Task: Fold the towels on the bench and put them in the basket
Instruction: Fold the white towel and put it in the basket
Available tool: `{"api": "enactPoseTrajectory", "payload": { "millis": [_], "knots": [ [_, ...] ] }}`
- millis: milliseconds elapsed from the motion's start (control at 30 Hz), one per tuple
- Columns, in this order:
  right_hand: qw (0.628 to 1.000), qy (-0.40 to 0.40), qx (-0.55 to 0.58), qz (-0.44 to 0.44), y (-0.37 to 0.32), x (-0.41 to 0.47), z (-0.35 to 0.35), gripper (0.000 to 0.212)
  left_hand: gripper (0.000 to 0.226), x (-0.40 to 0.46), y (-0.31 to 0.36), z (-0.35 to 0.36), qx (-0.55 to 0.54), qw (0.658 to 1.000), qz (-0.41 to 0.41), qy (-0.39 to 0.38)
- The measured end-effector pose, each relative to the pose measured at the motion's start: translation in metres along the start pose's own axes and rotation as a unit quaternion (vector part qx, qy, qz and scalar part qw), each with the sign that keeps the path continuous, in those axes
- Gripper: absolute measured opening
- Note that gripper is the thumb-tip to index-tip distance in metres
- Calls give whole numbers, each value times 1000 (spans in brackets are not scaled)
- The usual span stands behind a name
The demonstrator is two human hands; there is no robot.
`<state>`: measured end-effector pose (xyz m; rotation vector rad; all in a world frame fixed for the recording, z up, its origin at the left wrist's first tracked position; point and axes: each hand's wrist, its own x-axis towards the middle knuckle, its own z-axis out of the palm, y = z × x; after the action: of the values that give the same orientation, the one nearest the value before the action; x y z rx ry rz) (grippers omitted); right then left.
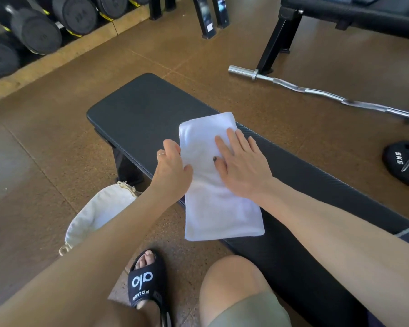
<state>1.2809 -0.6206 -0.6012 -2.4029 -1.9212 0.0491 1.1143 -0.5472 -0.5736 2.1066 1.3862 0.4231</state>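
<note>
Head view: pale basket [99, 213] on floor, contents hidden.

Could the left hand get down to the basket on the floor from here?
Probably yes. The left hand grips the towel's left edge on the bench, and the basket sits on the floor right under that forearm with nothing between them.

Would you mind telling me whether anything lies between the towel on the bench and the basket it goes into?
Only the person's own left forearm crosses above the basket, which sits on the floor just left of the towel; nothing else visible intervenes.
</note>
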Motion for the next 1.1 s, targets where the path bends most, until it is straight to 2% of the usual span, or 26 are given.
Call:
{"api": "enactPoseTrajectory", "payload": {
  "millis": [100, 200, 333, 433, 533, 600, 667, 800, 867, 967, 1033, 1100],
  "knots": [
    [1000, 13, -23, -1, -4, -4, -9, 71, 20, -6, -8, 0, -4, 1000, 2, -10],
    [999, 26, 2, -24, -19, -20, -12, 70, 13, -13, -10, -1, 17, 999, 33, 5],
    [999, -1, 30, -37, -26, -43, -1, 69, 22, -28, -3, -1, 85, 993, 82, -10],
    [999, 6, 19, -34, -24, -47, -1, 68, 20, -35, -3, -5, 100, 990, 98, -17],
    [998, 35, 25, -42, -26, -52, -10, 63, 13, -37, 0, -9, 63, 997, 48, -22],
    [998, 41, 34, -46, -29, -59, -10, 63, 20, -40, 2, -9, 36, 998, 4, -49],
    [998, 30, 36, -45, -29, -67, -5, 64, 25, -43, 2, -7, 42, 996, -1, -76],
    [999, 11, 26, -39, -29, -72, 3, 67, 31, -51, 1, -4, 94, 993, -1, -75],
    [999, 18, 35, -37, -32, -70, 0, 68, 36, -55, 1, -2, 185, 979, 41, -70],
    [998, 32, 41, -39, -33, -71, 0, 66, 50, -59, 1, -1, 304, 938, 160, -40],
    [998, 24, 35, -39, -30, -74, 5, 63, 58, -59, 2, -3, 355, 911, 197, -72],
    [999, 19, 36, -37, -27, -75, 9, 62, 61, -59, -1, -3, 403, 885, 189, -135]
  ]
}}
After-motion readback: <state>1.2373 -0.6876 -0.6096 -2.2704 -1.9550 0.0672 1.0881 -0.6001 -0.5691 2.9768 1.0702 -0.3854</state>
